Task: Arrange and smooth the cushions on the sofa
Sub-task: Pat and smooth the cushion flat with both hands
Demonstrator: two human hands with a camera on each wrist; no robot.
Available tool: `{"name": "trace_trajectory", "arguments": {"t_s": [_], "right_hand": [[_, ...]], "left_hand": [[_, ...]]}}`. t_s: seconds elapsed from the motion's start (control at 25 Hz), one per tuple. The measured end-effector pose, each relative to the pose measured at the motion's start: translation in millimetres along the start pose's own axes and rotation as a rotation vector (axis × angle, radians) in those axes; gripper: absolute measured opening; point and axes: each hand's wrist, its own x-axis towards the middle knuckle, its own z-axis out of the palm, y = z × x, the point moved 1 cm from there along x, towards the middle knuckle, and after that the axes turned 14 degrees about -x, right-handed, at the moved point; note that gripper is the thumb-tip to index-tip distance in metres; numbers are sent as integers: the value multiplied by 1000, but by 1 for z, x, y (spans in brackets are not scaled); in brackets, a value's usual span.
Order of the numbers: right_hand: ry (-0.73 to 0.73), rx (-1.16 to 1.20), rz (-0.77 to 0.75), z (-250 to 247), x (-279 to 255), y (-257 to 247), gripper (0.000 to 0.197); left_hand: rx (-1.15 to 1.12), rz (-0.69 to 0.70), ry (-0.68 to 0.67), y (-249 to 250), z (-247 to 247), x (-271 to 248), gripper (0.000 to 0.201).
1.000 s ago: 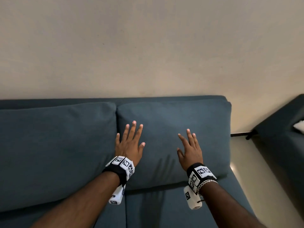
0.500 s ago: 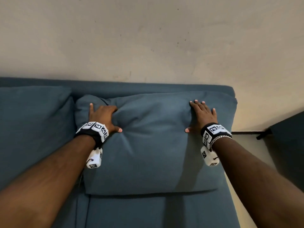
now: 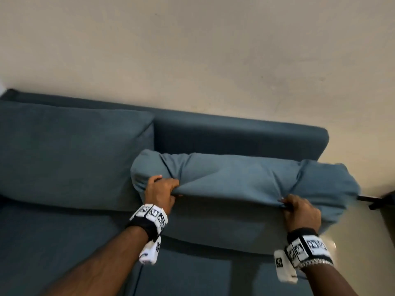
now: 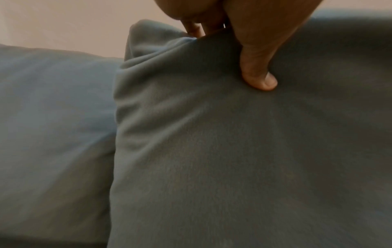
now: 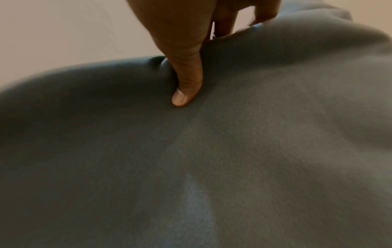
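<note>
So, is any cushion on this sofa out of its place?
Yes. The right cushion is pulled off the backrest and bunched, gripped by the left hand and right hand. The left cushion sits properly.

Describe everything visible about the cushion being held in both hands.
The cushion is a soft, teal-blue, fabric-covered back cushion, pulled forward off the sofa backrest and bunched into a long, rumpled roll. The left hand grips its upper edge near one end and the right hand grips near the other, thumbs pressed into the front; creases fan out from both grips. Its lower part hangs toward the seat. Its right end juts past the sofa's end. A second cushion sits beside it.
</note>
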Motion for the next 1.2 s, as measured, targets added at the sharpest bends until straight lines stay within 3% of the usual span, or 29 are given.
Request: {"name": "trace_trajectory", "arguments": {"t_s": [0.08, 0.2, 0.44, 0.56, 0.68, 0.8, 0.88, 0.96, 1.04, 1.12, 1.2], "right_hand": [[-23, -35, -12, -18, -51, 3, 40], [-57, -99, -31, -47, -100, 0, 44], [10, -159, -14, -103, -187, -78, 19], [-33, -116, -111, -104, -246, -153, 20], [-116, -76, -221, -91, -315, -221, 23], [-195, -31, -297, -77, -363, -264, 26], [-260, -5, -359, -73, -387, -290, 27], [-315, -15, -406, -73, -399, -313, 26], [-314, -13, -444, -72, -400, -324, 25], [-268, 18, -471, -67, -398, -329, 26], [-213, 4, -507, -58, -366, -358, 22]], "left_hand": [[-29, 99, -8, 0, -13, -63, 56], [-68, 200, 48, 0, -34, -116, 54], [-279, 179, 313, -42, -127, -195, 36], [-316, 116, 396, -112, -185, -271, 19], [-319, -40, 452, -180, -227, -347, 11], [-271, -99, 438, -228, -265, -414, 17], [-255, -121, 440, -250, -287, -445, 33], [-253, -164, 447, -262, -300, -463, 54], [-259, -248, 381, -276, -307, -467, 60], [-279, -329, 277, -301, -302, -457, 52], [-216, -372, 244, -331, -299, -410, 30]]}}
